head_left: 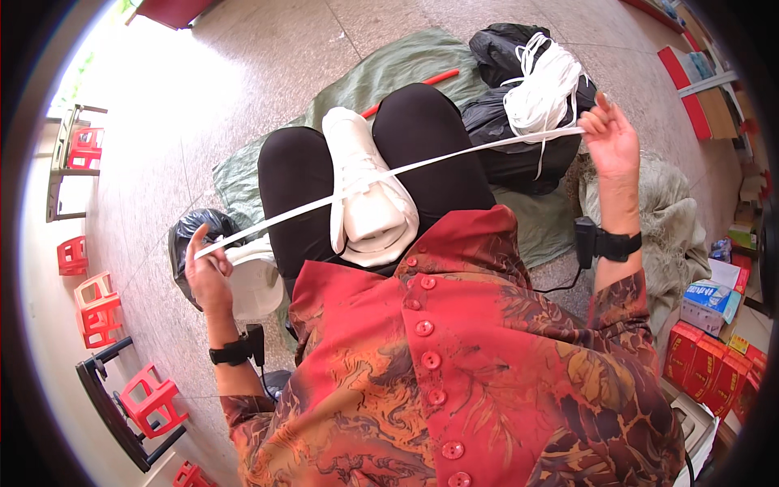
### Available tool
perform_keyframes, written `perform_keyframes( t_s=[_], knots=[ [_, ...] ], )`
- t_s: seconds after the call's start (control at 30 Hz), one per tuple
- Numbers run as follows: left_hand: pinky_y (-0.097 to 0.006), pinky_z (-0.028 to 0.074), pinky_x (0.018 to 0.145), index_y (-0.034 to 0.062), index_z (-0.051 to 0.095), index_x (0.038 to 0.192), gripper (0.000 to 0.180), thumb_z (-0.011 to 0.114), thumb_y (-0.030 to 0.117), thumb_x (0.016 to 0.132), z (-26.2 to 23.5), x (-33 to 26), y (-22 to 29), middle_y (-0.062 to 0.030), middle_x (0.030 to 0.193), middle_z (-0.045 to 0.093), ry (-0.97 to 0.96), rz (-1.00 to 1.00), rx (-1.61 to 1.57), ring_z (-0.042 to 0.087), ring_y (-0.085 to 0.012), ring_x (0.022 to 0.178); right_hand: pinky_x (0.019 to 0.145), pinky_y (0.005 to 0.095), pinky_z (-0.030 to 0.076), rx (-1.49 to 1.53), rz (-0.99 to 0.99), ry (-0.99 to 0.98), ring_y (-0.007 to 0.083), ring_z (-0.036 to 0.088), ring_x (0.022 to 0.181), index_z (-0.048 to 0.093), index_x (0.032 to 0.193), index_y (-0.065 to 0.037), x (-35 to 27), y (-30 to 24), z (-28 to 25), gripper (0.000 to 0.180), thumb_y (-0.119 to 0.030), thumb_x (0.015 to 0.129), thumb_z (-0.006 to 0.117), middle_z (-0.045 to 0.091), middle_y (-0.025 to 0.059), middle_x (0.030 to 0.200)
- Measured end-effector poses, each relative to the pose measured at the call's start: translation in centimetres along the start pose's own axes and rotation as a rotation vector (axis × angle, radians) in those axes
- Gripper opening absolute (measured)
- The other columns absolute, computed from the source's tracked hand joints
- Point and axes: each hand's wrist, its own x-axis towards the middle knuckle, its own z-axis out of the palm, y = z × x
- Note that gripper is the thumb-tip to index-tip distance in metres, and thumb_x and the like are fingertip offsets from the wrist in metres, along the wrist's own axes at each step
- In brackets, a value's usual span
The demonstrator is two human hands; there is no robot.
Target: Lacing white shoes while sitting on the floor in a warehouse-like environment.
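A white shoe (353, 146) lies between my black-clad thighs, its toe pointing away from me and its opening toward me. Across its upper runs a flat white shoelace (462, 152), pulled nearly straight; whether it passes through the eyelets is too small to tell. Out to the left, my left hand (209, 280) pinches one end, index finger raised. My right hand (610, 142), higher and far to the right, grips the other end with curled fingers. Close beyond it, a loose bundle of white laces (545, 89) rests on black plastic bags (495, 57).
A green sheet (381, 69) covers the floor under my legs. A pale tub (258, 288) stands by my left wrist. At right are a pale woven sack (649, 219) and red boxes (706, 369); red stools (150, 400) line the left side.
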Motion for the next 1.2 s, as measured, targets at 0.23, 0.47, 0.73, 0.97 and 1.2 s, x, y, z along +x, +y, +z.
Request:
perform_keyframes(
  t_s=[0.23,0.47,0.73,0.97,1.2],
  knots=[
    [-0.030,0.042,0.060,-0.0103,0.048,0.117,0.028,0.037,0.009,0.100,-9.4,4.1,-3.3,-0.0033,0.069,0.042,0.271,-0.376,-1.079,0.043,-0.0159,0.060,0.050,0.0191,0.038,-1.049,-0.289,0.281,0.0048,0.042,0.055,0.053,0.125,0.003,-2.8,4.1,5.3,0.029,-0.007,0.098,0.047,0.056,-0.0004,0.077],
    [-0.024,0.028,0.051,-0.0132,0.044,0.122,0.058,0.043,0.041,0.103,-0.6,3.1,3.4,-0.0011,0.076,0.035,-0.191,-0.524,-0.913,0.031,-0.0115,0.065,0.062,0.0371,0.047,-1.414,-0.038,-0.686,0.0305,0.059,0.066,0.054,0.092,0.001,-7.1,16.3,13.6,0.011,-0.009,0.096,0.052,0.059,0.0168,0.073],
    [-0.018,0.021,0.045,0.0017,0.067,0.111,0.028,0.050,0.024,0.104,13.3,-3.9,5.1,0.0084,0.063,0.038,-0.685,-0.089,0.328,0.030,0.0010,0.053,0.067,0.0468,0.047,-1.596,-0.286,-0.844,0.0420,0.061,0.082,0.053,0.089,0.001,-5.5,19.5,13.3,0.013,-0.011,0.094,0.052,0.059,0.0220,0.082],
    [-0.024,0.045,0.063,-0.0026,0.070,0.110,0.020,0.065,0.007,0.093,16.1,-3.8,3.0,-0.0030,0.078,0.064,-0.466,0.359,0.578,0.053,-0.0088,0.067,0.071,0.0473,0.051,-1.628,-0.368,-0.931,0.0421,0.064,0.081,0.061,0.088,0.002,-4.9,19.9,14.2,0.012,-0.008,0.085,0.054,0.064,0.0228,0.081],
    [-0.031,0.047,0.068,-0.0008,0.066,0.099,0.009,0.060,0.001,0.092,16.3,-3.7,3.3,-0.0109,0.083,0.061,-0.455,0.519,0.689,0.060,-0.0228,0.073,0.071,0.0453,0.051,-1.692,-0.352,-1.166,0.0393,0.065,0.083,0.061,0.089,0.001,-4.0,19.6,15.5,0.013,-0.009,0.084,0.055,0.064,0.0210,0.083]
  ],
)
